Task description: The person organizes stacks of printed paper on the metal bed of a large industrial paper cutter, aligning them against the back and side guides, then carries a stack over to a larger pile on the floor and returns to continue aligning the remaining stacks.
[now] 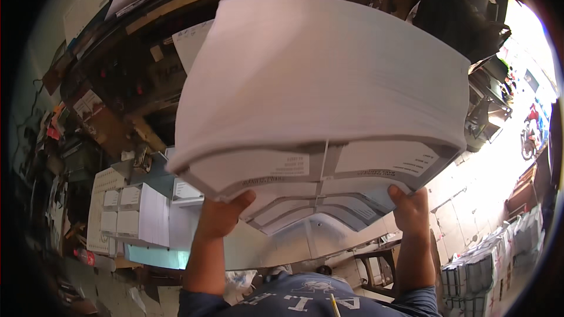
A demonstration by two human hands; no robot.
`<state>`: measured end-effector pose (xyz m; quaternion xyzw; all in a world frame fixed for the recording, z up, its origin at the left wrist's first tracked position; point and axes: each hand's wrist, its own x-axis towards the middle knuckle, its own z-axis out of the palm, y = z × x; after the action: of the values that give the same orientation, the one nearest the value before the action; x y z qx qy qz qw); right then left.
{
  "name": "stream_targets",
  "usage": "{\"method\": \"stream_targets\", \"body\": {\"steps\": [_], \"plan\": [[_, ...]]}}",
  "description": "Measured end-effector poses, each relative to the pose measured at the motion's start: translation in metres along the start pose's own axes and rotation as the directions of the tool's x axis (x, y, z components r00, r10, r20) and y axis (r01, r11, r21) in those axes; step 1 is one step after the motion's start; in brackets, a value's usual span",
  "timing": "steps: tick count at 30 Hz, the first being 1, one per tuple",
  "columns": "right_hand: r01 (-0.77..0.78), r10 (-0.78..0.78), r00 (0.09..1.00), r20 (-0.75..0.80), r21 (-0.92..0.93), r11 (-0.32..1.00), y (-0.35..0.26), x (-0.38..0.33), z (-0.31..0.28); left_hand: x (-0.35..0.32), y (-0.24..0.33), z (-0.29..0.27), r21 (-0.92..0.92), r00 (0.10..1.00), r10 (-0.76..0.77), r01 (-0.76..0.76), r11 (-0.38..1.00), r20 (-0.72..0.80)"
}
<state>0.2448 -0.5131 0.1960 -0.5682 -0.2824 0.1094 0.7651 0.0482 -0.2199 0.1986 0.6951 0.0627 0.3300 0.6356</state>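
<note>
A thick stack of white paper sheets fills the middle of the view, lifted off the work table and bowed. Its broad white cut edges rise away from me, and the near face shows grey-bordered printed panels in pairs. My left hand grips the lower left corner, thumb on the printed face. On the lower right corner my right hand is closed in the same way, thumb on top. The fingers under the stack are mostly hidden on both hands.
Similar printed stacks stand on the left of the pale work table. Dark machinery lies behind. Tied bundles are piled at lower right, a red-labelled bottle is at lower left, and a motorbike stands far right.
</note>
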Motion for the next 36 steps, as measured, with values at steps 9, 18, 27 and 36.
{"method": "stream_targets", "body": {"steps": [9, 18, 27, 36], "plan": [[-0.188, 0.188, 0.982, 0.011, 0.032, 0.982, 0.069, -0.007, -0.009, -0.029, -0.077, 0.005, -0.017, 0.981, -0.171, 0.17, 0.985, -0.09], [-0.041, 0.041, 0.999, -0.007, 0.056, 0.998, 0.101, 0.033, 0.0, 0.026, -0.108, 0.025, -0.11, 0.988, -0.056, 0.04, 0.993, -0.147], [-0.043, 0.043, 0.998, 0.053, 0.014, 0.999, 0.099, 0.01, -0.009, -0.011, -0.102, 0.0, -0.17, 0.997, -0.071, 0.075, 0.983, 0.027], [-0.092, 0.091, 0.996, 0.005, 0.06, 0.994, 0.107, 0.021, 0.001, 0.014, -0.108, 0.002, -0.159, 0.991, -0.13, 0.126, 0.979, -0.012]]}}
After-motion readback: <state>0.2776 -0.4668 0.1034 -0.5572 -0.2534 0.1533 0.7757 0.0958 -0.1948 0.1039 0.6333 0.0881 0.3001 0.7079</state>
